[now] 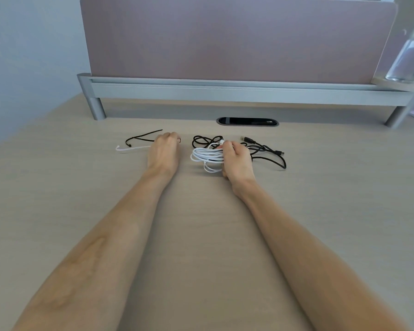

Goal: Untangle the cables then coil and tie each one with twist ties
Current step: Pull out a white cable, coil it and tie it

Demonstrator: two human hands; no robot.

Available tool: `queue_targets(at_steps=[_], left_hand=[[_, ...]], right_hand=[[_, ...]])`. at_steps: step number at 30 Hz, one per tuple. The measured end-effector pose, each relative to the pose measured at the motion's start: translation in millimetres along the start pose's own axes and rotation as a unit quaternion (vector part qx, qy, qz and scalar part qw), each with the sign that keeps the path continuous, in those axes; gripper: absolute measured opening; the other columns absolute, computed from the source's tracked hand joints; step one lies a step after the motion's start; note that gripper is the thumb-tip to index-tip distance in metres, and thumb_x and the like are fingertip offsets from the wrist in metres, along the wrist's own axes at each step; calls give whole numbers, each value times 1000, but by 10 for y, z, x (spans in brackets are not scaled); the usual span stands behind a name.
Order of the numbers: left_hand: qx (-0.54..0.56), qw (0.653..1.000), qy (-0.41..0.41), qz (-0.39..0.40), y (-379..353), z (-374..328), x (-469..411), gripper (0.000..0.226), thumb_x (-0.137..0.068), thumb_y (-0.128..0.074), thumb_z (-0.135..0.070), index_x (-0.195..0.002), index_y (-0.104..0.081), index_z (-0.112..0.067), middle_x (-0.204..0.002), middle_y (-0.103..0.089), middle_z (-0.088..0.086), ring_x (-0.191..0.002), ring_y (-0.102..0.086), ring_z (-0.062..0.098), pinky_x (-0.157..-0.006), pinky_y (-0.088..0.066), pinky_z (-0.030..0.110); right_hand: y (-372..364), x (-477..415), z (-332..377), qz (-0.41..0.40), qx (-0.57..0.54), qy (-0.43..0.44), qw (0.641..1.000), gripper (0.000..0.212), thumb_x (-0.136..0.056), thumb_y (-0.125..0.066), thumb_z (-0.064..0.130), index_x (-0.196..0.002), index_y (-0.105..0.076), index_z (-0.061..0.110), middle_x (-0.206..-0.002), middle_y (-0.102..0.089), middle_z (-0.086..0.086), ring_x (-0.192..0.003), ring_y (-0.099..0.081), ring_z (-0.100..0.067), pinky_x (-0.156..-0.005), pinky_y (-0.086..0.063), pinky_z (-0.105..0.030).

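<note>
Gripping the coiled white cable in my right hand, with the black cable loose just beyond it, I pinch the twist ties under my left hand on the counter; next, I judge, one tie must wrap this coil.

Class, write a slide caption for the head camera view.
Tidying: right hand grips the coiled white cable; left hand curls over the twist ties, black cable lying loose.
</note>
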State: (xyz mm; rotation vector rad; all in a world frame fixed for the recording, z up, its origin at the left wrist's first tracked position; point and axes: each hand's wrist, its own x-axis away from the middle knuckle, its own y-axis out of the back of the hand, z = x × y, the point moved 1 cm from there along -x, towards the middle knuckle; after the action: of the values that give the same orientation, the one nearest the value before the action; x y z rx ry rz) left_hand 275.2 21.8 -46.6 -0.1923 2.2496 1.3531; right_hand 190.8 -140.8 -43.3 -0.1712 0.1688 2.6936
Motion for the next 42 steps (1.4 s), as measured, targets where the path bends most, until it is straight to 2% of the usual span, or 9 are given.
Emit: queue_targets(at_steps=[12,16,19,21,24,30,34,38,42], left_hand=[[130,990,40,-27,109,58,128,22,-87,-57,-1,-98,-75,-8,-103,-73,10,-98,-65,27,-86,-47,29],[180,975,11,-132,244,-30,260,18,-92,-57,-5,-103,-70,-2,-98,-70,14,-90,-64,29,-78,-42,25],[230,951,-42,-203,391,-140,488,24,-97,-51,-13,-115,-67,-7,-95,-63,1,-82,-61,23,-75,-47,26],[278,930,-58,-233,474,-212,666,25,-99,-49,-17,-117,-65,-11,-95,-56,-8,-79,-59,21,-63,-55,37],[331,910,-33,-247,577,-327,902,25,-100,-47,-15,-117,-65,-11,-99,-61,3,-75,-60,17,-47,-56,34],[407,888,69,-202,712,-504,1124,20,-98,-49,-13,-108,-66,-16,-95,-67,-12,-68,-63,11,-41,-54,31],[424,897,88,-90,672,-626,1174,17,-93,-58,-18,-89,-66,-32,-88,-72,-8,-62,-61,12,-38,-46,27],[435,899,55,6,586,-768,1197,16,-91,-55,-5,-94,-58,-20,-82,-75,-5,-53,-51,10,-43,-36,14],[440,893,54,78,541,-826,1215,7,-94,-57,-8,-90,-52,-10,-86,-74,10,-45,-54,2,-41,-36,12]], right_hand=[[4,19,28,8,-9,-17,1000,23,-87,-42,23,-67,-47,14,-49,-35,7,-48,-26,-13,-48,-23,-27],[55,91,98,8,-72,-51,996,20,-90,-40,15,-73,-50,11,-52,-30,2,-42,-21,-12,-41,-19,-21],[86,193,159,15,-100,-58,993,24,-93,-38,12,-73,-50,10,-50,-30,2,-36,-21,-9,-39,-18,-17],[114,268,179,19,-104,-58,993,21,-95,-39,14,-78,-51,9,-51,-31,1,-36,-23,-8,-39,-18,-16],[194,396,204,27,-110,-60,992,28,-96,-41,16,-69,-49,14,-47,-34,6,-37,-24,-8,-40,-18,-17],[495,717,175,42,-108,-45,992,24,-92,-42,12,-68,-45,13,-51,-28,3,-41,-20,-10,-42,-14,-20],[665,856,168,48,-96,-26,994,35,-92,-41,12,-58,-44,19,-46,-30,5,-40,-21,-11,-44,-14,-22],[661,883,174,59,-10,5,998,34,-95,-42,14,-63,-53,18,-48,-42,12,-43,-34,-4,-42,-27,-20],[598,902,172,108,79,41,990,29,-97,-43,15,-74,-60,7,-62,-49,2,-55,-41,-5,-53,-34,-22]])
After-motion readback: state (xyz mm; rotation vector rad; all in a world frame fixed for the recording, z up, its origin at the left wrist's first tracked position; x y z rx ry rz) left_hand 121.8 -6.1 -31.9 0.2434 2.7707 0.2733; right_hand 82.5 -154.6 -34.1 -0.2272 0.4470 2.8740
